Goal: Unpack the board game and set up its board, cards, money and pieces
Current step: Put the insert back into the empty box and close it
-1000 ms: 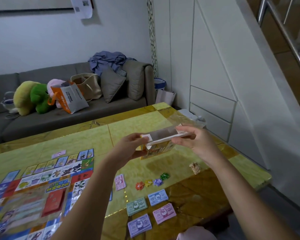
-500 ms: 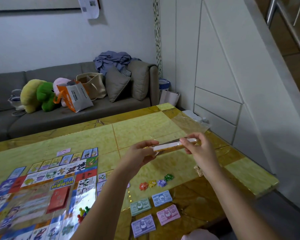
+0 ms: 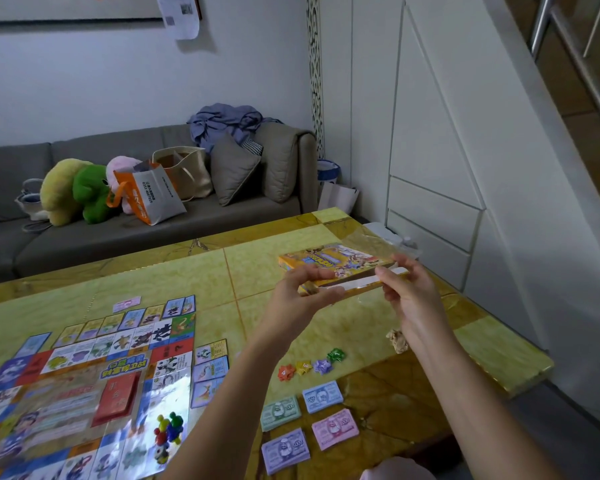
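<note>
The yellow game box (image 3: 333,261) is held flat above the table between both hands. My left hand (image 3: 302,296) pinches its near left edge and my right hand (image 3: 409,289) pinches the near right edge by a white flap. The game board (image 3: 84,386) lies unfolded at the left, with a red card stack (image 3: 116,398) in its middle and coloured pawns (image 3: 168,427) near its front. Several money stacks (image 3: 302,420) lie in front of me. Numbered star tokens (image 3: 312,365) sit in a row beyond them. Loose cards (image 3: 210,372) lie along the board's right side.
A yellow tiled table (image 3: 174,275) bears everything. A crumpled paper scrap (image 3: 397,342) lies under my right wrist. A clear plastic wrapper (image 3: 371,237) sits at the far right corner. A grey sofa (image 3: 136,230) with bags and plush toys stands behind; white cabinets are to the right.
The box was tilted on edge a second ago; now it lies flat with its printed face up, raised slightly farther from me. The view has dropped, showing pawns on the board.
</note>
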A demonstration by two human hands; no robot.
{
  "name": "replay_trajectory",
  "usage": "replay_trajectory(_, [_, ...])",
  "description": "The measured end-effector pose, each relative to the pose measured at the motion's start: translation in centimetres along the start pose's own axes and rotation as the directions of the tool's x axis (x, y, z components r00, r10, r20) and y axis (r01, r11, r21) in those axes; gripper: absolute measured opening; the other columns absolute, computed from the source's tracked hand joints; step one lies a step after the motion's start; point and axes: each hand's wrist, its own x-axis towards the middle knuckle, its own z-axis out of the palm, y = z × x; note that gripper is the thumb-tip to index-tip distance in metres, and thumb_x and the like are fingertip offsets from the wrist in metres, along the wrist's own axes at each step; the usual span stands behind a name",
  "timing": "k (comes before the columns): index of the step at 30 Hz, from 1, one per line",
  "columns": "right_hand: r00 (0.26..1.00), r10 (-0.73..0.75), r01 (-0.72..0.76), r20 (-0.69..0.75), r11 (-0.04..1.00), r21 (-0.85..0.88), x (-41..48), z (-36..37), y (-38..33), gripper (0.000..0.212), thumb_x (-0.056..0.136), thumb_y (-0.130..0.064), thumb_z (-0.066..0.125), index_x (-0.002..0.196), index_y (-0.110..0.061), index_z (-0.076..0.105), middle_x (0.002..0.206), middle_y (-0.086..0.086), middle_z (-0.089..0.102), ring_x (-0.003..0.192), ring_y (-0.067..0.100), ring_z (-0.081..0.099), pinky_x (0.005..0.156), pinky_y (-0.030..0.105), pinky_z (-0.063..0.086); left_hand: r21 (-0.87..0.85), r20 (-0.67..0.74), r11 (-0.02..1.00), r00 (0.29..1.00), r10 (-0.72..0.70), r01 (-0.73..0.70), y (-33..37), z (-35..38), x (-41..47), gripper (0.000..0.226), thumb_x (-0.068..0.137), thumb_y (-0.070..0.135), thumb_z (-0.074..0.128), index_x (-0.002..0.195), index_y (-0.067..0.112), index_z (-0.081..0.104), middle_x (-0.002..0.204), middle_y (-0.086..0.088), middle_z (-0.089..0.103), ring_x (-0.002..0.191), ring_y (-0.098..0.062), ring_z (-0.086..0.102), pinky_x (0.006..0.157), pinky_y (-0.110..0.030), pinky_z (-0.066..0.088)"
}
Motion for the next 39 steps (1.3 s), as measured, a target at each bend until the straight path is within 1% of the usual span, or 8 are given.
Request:
replay_trajectory(3, [1.000,-0.001,0.004,-0.025,0.995,0.104,-0.1,0.5,-0.3,0.030,0.080,0.001,0.068,0.102,-0.019,0.064,0.069,-0.007,0.059,0.054,0.004,0.048,0.047,0.014,0.038,-0.036,-0.068,0.999,0.997,0.039,-0.041,0.6,0.5,-0.1,0.017,0.075,0.016,0.079,0.084,0.027,0.070,0.121,0.014,0.052,0.114,-0.003,0.052,0.081,-0.017,0.044])
replay_trajectory(6, [1.000,-0.007,0.007,0.006,0.997,0.081,-0.4,0.8,-0.6,0.025,0.088,-0.008,0.061,0.108,-0.023,0.066,0.079,-0.004,0.061,0.059,0.006,0.050,0.051,0.018,0.040,-0.093,-0.088,0.993,0.994,0.067,-0.075,0.9,0.7,0.0,0.017,0.075,0.011,0.078,0.082,0.024,0.070,0.119,0.017,0.052,0.108,0.006,0.052,0.088,-0.025,0.050])
replay_trajectory(9, [1.000,-0.017,0.016,0.026,0.999,0.032,-0.7,1.0,-0.8,0.028,0.092,-0.012,0.057,0.116,-0.026,0.064,0.093,-0.003,0.067,0.073,0.010,0.062,0.061,0.023,0.049,-0.149,-0.088,0.985,0.994,0.071,-0.084,1.0,0.6,0.0,0.020,0.072,0.010,0.080,0.081,0.026,0.072,0.122,0.016,0.053,0.112,-0.004,0.056,0.096,-0.037,0.050])
replay_trajectory(14, [0.991,-0.080,0.071,0.111,0.994,0.086,-1.0,1.1,-1.0,0.037,0.091,-0.005,0.056,0.125,-0.020,0.058,0.097,0.000,0.067,0.075,0.010,0.065,0.062,0.023,0.053,-0.230,-0.059,0.968,0.994,0.088,-0.099,1.4,0.4,-0.5,0.030,0.074,-0.005,0.072,0.092,0.019,0.069,0.129,0.015,0.049,0.093,0.000,0.063,0.081,-0.028,0.054])
replay_trajectory(20, [0.967,-0.158,0.128,0.198,0.979,0.157,-1.2,1.1,-1.1,0.042,0.082,-0.007,0.062,0.123,-0.017,0.060,0.112,0.001,0.064,0.095,0.015,0.065,0.069,0.023,0.054,-0.328,-0.068,0.939,0.994,0.087,-0.105,1.7,0.1,-0.8,0.050,0.073,-0.017,0.064,0.102,0.024,0.066,0.137,0.016,0.049,0.095,-0.014,0.063,0.072,-0.024,0.051])
replay_trajectory(24, [0.968,-0.165,0.130,0.190,0.974,0.184,-1.5,1.6,-1.4,0.046,0.072,-0.017,0.072,0.117,-0.018,0.062,0.115,0.009,0.062,0.094,0.018,0.064,0.069,0.024,0.055,-0.391,-0.121,0.914,0.991,0.062,-0.106,1.9,0.3,-1.0,0.068,0.080,-0.012,0.061,0.131,0.032,0.050,0.107,0.008,0.071,0.100,-0.019,0.066,0.087,-0.029,0.051])
replay_trajectory(35, [0.947,-0.299,0.296,0.117,0.954,0.044,-1.6,1.3,-1.3,0.019,0.076,-0.027,0.070,0.092,-0.024,0.061,0.099,-0.008,0.067,0.076,0.009,0.064,0.060,0.022,0.052,-0.360,-0.070,0.930,0.996,0.051,-0.073,2.9,0.7,-1.1,0.022,0.092,0.011,0.058,0.111,0.017,0.066,0.111,-0.010,0.067,0.086,-0.014,0.068,0.083,-0.028,0.056])
replay_trajectory(39, [0.938,-0.319,0.324,0.134,0.946,-0.020,-1.3,1.0,-1.7,0.011,0.076,-0.026,0.070,0.083,-0.024,0.062,0.092,-0.011,0.068,0.072,0.010,0.064,0.056,0.021,0.050,-0.357,-0.031,0.931,0.997,0.069,-0.075,3.0,0.6,-0.9,0.023,0.078,0.017,0.071,0.101,0.016,0.065,0.104,-0.012,0.066,0.086,-0.018,0.068,0.082,-0.029,0.057])
